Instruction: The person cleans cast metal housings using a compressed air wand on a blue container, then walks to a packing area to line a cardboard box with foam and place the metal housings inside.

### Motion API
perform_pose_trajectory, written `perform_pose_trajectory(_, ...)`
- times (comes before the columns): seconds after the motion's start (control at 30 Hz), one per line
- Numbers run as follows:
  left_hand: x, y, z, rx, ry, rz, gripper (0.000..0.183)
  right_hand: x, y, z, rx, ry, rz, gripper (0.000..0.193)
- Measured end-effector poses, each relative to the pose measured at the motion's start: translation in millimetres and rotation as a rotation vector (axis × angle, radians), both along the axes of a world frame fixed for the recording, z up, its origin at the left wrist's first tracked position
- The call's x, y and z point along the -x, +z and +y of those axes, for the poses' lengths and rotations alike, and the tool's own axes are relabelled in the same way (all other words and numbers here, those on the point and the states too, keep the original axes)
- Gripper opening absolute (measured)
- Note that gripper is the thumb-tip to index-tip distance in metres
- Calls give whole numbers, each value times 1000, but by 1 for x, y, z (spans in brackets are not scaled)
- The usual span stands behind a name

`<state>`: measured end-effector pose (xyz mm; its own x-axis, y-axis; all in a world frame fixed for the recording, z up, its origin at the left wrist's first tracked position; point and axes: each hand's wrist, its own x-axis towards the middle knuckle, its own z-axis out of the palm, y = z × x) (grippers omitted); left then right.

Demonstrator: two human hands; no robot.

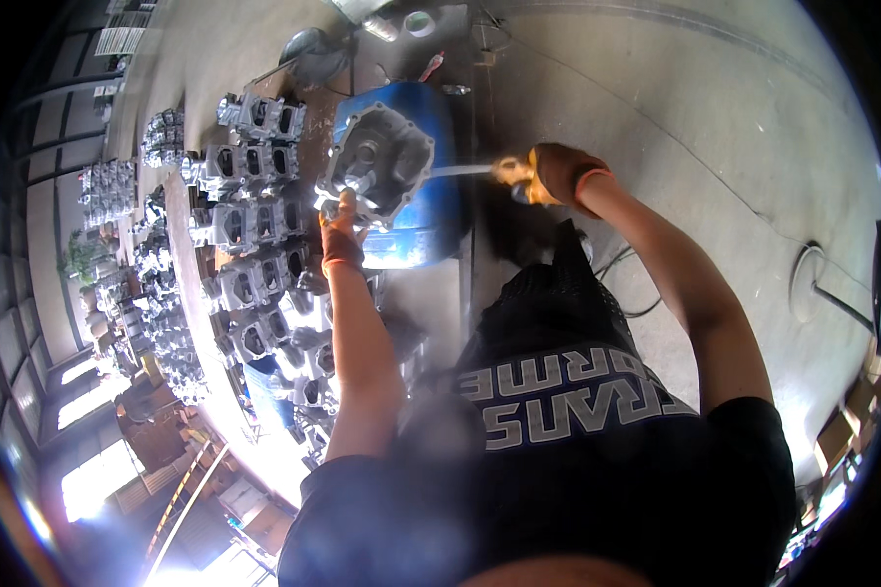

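Grey bowl-shaped metal casting (pixel 390 147), open side up, sits atop the blue barrel (pixel 431 223), its rim jutting past the barrel's left edge; the worker's gloved left hand (pixel 342 245) grasps that rim at the near-left side, fingers up over the lip. Gloved right hand (pixel 561 176), out beyond the barrel's right edge, is clenched on the blurred end of a pale rod-like tool (pixel 465 170) reaching to the casting's right rim, contact unclear. Rows of similar grey castings (pixel 240 225) stand off the barrel's left edge.
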<state>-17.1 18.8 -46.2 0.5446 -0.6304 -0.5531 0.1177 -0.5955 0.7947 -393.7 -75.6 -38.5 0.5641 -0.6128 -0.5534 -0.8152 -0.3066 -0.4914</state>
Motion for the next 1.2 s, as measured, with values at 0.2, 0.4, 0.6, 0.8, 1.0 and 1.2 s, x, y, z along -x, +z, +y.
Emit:
perform_pose_trajectory(0.2,-7,-6,2,14,30,-77,58,9,17,0,-135,-145,-55,32)
perform_pose_trajectory(0.4,4,-3,1,3,60,-19,43,33,-11,14,-156,-204,-97,29)
perform_pose_trajectory(0.6,7,-6,3,106,23,-9,35,27,-8,3,-84,-446,-26,35)
perform_pose_trajectory(0.8,-6,-15,3,149,105,71,31,-1,-12,-16,-16,-499,-147,38)
perform_pose_trajectory(1.0,4,-16,6,258,97,93,31,-16,14,-22,-34,-481,-189,35)
perform_pose_trajectory(1.2,-38,-56,-4,281,-299,-54,34,-17,50,-8,-59,-361,-353,34)
